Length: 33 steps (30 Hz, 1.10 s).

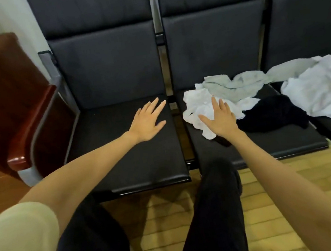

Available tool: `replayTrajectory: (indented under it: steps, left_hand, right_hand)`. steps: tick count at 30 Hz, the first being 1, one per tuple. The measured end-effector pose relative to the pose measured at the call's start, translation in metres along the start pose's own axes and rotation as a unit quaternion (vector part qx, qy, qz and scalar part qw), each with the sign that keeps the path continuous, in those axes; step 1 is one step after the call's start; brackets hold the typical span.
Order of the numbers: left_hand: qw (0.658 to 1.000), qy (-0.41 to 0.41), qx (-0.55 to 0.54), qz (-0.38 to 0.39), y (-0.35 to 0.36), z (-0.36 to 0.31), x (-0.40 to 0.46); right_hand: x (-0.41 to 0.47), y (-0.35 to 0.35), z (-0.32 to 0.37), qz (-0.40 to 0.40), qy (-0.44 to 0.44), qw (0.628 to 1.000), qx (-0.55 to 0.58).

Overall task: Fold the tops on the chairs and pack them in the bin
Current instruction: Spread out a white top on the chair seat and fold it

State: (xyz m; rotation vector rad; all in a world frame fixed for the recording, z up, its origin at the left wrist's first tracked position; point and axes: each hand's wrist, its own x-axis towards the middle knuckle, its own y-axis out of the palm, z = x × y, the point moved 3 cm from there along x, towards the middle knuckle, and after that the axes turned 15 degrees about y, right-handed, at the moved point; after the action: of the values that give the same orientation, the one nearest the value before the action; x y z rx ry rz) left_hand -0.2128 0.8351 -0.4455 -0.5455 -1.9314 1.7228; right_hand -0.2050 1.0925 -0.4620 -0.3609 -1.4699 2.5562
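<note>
Several crumpled tops lie on a row of dark chairs. A white top sits at the left of the middle seat, with a pale grey-green top behind it and a black top to its right. Another white top is heaped on the right seat. My right hand lies flat with straight fingers over the white top on the middle seat. My left hand is open, fingers spread, over the bare left seat. No bin is in view.
A reddish wooden desk stands close to the left of the chairs. My legs in black trousers reach toward the gap between the left and middle seats. Wooden floor shows in front of the chairs.
</note>
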Motion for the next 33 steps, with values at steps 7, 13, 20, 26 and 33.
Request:
replayTrajectory:
  steps: [7, 13, 20, 26, 33]
  left_hand:
    - [0.993, 0.041, -0.085, 0.072, 0.075, -0.029, 0.101]
    - [0.976, 0.035, -0.195, 0.091, 0.125, -0.046, 0.176]
    - [0.975, 0.005, -0.202, 0.092, 0.156, -0.044, 0.229]
    - [0.961, -0.028, -0.276, -0.013, 0.169, -0.044, 0.233]
    - [0.874, -0.068, -0.471, -0.096, 0.118, -0.048, 0.217]
  right_hand:
    - [0.044, 0.023, -0.085, 0.046, 0.106, 0.986, 0.122]
    - [0.086, 0.029, -0.111, 0.033, 0.095, 0.980, 0.174]
    - [0.124, 0.037, -0.125, 0.029, 0.088, 0.975, 0.202]
    - [0.141, 0.044, -0.135, 0.035, 0.111, 0.988, 0.106]
    - [0.143, 0.015, -0.127, 0.003, 0.106, 0.982, 0.156]
